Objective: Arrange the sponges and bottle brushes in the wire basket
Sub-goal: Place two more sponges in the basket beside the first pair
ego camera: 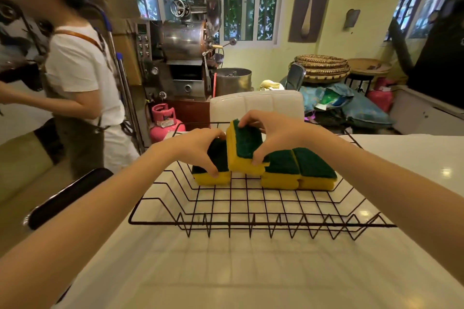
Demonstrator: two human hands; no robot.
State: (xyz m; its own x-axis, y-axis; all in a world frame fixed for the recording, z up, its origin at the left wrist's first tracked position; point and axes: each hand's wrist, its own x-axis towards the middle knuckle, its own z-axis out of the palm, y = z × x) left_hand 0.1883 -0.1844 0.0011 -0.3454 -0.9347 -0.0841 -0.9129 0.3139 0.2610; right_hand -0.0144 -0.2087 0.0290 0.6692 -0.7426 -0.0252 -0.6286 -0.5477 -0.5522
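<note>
A black wire basket (251, 208) sits on a white glossy table (226, 271), and both bare hands reach into its far half. The right hand (273, 133) grips a tilted sponge (244, 150) (yellow foam with a dark green scouring face), fingers curled over its top edge and thumb pressed at its lower right corner; the sponge stands up on edge, leaning, higher than the others. The left hand (200, 148) rests on the left sponge (213, 168), fingers bent over the far side and thumb down the front yellow face, so it grasps that sponge as it lies flat on the basket floor. To the right, 2 more flat sponges lie side by side and touching: the middle sponge (281, 170), partly under the tilted one, and the right sponge (316, 170) near the basket's right wall. All 4 sponges are in the back row of the basket; the front part of the basket floor shows only bare wire grid. No bottle brush can be made out.

Beyond the table stands a white padded chair back (256, 105). On the left, another person in a white T-shirt and an apron (77, 98) stands side-on. Behind are a metal roasting machine (185, 57), a pink gas cylinder (164, 120) and stacked woven trays (322, 68).
</note>
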